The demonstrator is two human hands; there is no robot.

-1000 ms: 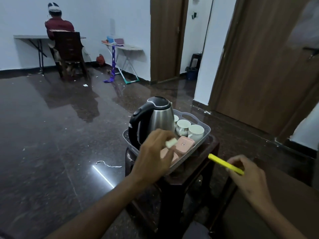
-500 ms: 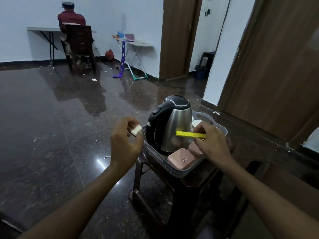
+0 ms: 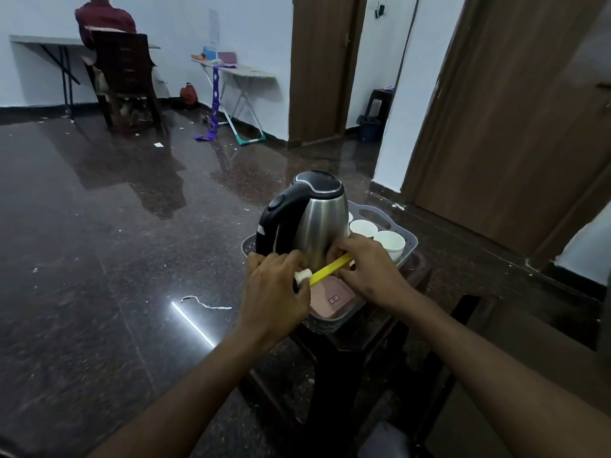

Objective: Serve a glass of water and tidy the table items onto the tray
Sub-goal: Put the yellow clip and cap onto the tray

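Looks like both hands meet over the grey tray [image 3: 410,240] by the kettle [image 3: 310,223] to cap it: left hand [image 3: 274,292] pinches a small white cap [image 3: 303,276], right hand [image 3: 367,266] grips the yellow marker [image 3: 330,269].

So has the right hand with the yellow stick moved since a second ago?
Yes. The right hand carried the yellow stick leftward, from beside the stool to over the tray, in front of the kettle.

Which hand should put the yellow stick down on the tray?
Probably the right hand. It pinches the yellow stick by its far end, directly above the pink box inside the tray. The left hand is busy holding a small white piece at the stick's near end.
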